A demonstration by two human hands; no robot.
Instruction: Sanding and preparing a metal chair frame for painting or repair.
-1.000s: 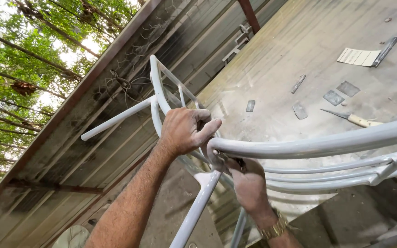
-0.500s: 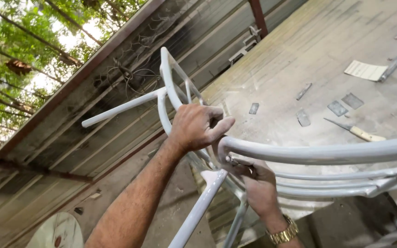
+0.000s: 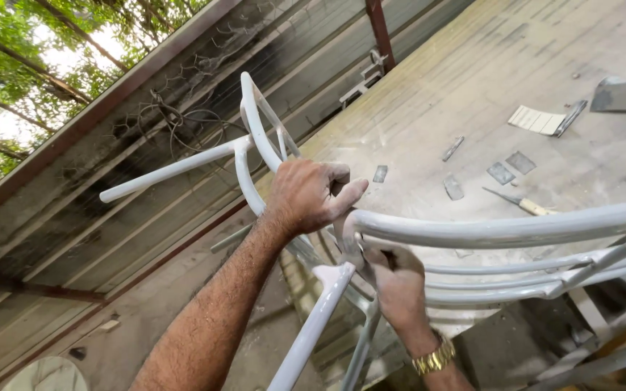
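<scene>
Head view, white metal chair frame [image 3: 472, 233], glossy, tilted

Outdoor workshop vibe here. Corrugated metal wall [image 3: 146, 217] runs across from 8 to 1 o'clock, with a rusty red beam [image 3: 96, 112] along its top edge and tangled wire [image 3: 182, 127] hanging there. Green trees [image 3: 30, 43] and bright daylight at 10 o'clock. Dusty, paint-speckled concrete floor [image 3: 472, 72] fills the 2 o'clock side.

Left hand [image 3: 309, 195], forearm extended, fingers curled in a grip; right hand [image 3: 396, 282] below it, fingers closed, wrist bent.
</scene>
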